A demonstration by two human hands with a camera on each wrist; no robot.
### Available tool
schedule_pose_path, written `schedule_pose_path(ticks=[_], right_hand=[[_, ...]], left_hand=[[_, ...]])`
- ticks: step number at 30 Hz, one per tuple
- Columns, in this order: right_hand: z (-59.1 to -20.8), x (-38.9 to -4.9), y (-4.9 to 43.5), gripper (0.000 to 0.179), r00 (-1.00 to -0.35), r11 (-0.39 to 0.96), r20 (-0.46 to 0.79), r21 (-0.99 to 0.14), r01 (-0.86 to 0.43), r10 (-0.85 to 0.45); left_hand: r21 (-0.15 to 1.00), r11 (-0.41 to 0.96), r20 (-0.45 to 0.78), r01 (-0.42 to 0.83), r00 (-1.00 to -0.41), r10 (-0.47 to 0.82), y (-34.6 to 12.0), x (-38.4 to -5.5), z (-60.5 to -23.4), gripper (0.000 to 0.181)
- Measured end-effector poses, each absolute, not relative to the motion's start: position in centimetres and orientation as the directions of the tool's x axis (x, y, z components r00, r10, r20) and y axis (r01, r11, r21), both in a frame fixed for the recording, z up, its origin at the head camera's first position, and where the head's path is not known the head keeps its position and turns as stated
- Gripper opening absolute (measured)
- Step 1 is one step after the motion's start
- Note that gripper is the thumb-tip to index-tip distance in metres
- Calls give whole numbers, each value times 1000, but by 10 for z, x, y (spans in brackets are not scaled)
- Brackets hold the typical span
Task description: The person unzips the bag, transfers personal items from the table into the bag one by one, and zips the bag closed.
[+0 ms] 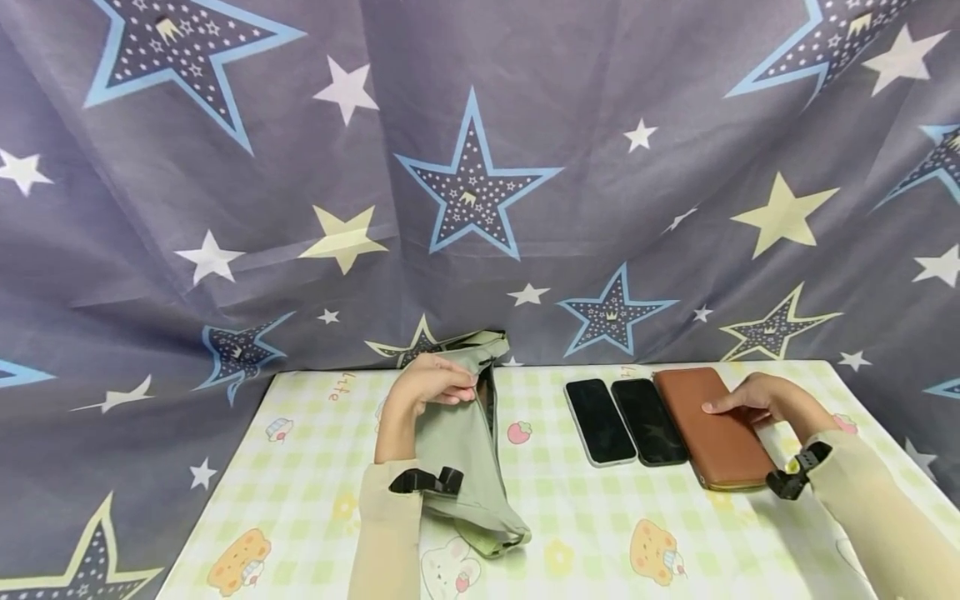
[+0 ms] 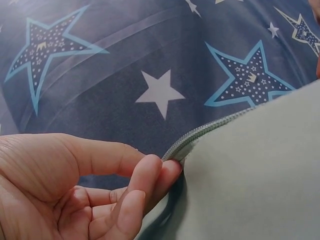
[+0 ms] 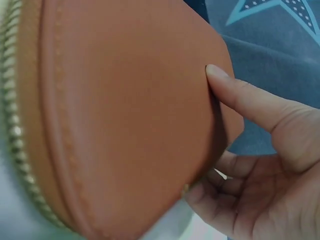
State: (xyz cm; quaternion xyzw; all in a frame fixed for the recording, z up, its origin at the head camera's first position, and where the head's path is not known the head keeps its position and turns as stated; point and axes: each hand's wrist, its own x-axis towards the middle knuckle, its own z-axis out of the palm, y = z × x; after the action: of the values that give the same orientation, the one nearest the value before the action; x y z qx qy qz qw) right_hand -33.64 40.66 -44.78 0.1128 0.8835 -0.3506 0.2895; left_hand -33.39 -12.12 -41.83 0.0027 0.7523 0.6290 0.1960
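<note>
My left hand (image 1: pixel 433 383) pinches the zippered edge of a grey-green fabric pouch (image 1: pixel 461 450). The pouch's opening faces right and gapes in the head view. Close up in the left wrist view, thumb and fingers hold the cloth beside the zipper (image 2: pixel 200 131). At the right of the table, my right hand (image 1: pixel 765 404) grips a brown zip-around wallet (image 1: pixel 708 425) by its right side. Its thumb lies on the top face and the other fingers are at the edge or beneath, as the right wrist view shows. What the pouch contains is hidden.
Two black-screened phones (image 1: pixel 600 422) (image 1: pixel 649 422) lie side by side just left of the wallet. A green-and-white checked cloth (image 1: pixel 300 492) with cartoon prints covers the table. Behind it hangs a grey curtain (image 1: pixel 510 50) patterned with stars.
</note>
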Motion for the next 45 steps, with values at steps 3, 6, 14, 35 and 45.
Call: schedule_pose_path(ticks=[3, 6, 14, 35, 45], right_hand=[[-443, -342, 409, 34, -796, 692, -603, -593, 412, -43], [-440, -346, 412, 21, -785, 655, -613, -631, 415, -93], [-440, -356, 422, 7, -744, 566, -640, -692, 449, -191], [-438, -365, 440, 31, -580, 382, -634, -773, 507, -511], [-452, -360, 443, 23, -641, 359, -630, -777, 518, -438]], left_hand=[[948, 209, -289, -241, -925, 248, -124, -334, -415, 26], [950, 206, -281, -233, -928, 246, -127, -336, -413, 27], [951, 209, -274, -227, -933, 233, -132, -340, -410, 26], [955, 197, -269, -224, -933, 241, -138, -342, -411, 31], [949, 210, -284, -236, -929, 238, -138, -341, -414, 27]])
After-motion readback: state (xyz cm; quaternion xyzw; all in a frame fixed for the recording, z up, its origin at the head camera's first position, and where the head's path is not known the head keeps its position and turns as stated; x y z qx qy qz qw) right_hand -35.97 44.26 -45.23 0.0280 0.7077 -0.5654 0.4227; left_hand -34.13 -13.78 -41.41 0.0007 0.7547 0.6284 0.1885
